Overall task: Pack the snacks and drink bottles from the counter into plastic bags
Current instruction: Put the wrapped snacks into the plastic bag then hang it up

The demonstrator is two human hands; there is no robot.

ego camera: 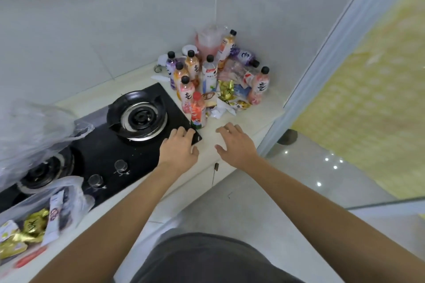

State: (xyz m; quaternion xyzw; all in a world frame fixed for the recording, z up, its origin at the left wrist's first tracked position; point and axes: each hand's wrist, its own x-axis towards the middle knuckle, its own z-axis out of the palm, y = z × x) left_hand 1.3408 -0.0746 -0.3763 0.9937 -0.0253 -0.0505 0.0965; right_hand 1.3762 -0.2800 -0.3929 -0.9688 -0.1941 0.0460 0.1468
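Note:
Several drink bottles (186, 80) with black caps stand crowded in the counter's far corner, and an orange bottle with a red cap (198, 110) is nearest to me. Gold and white snack packets (230, 96) lie among and to the right of the bottles. My left hand (179, 148) hovers over the stove's front right corner, fingers apart, holding nothing. My right hand (236, 142) hovers over the bare counter just short of the pile, fingers spread and empty. A clear plastic bag (57, 204) at the lower left holds gold snack packets (34, 227).
A black two-burner gas stove (128, 145) fills the counter's left part, with a crumpled clear bag (32, 135) over its left burner. Tiled walls close the corner behind the bottles. A pale door frame (305, 89) and shiny floor lie to the right.

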